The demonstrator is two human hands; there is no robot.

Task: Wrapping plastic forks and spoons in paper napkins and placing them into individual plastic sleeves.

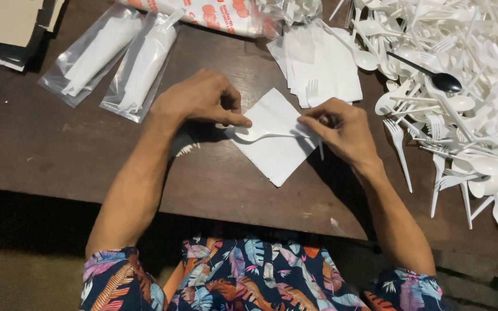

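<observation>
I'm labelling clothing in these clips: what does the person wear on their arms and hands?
Left hand and right hand are bare: no gloves, rings or watch visible. Forearms are bare too. Short sleeves are dark with a colourful tropical leaf print.

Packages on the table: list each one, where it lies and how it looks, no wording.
Clear sleeve: far left, long flat clear plastic, white contents.
Second clear sleeve: beside it, above the left hand, same kind.
Printed bag: top edge, clear plastic with orange-red print.
Cardboard stack: top-left corner, flat, tan.
</observation>
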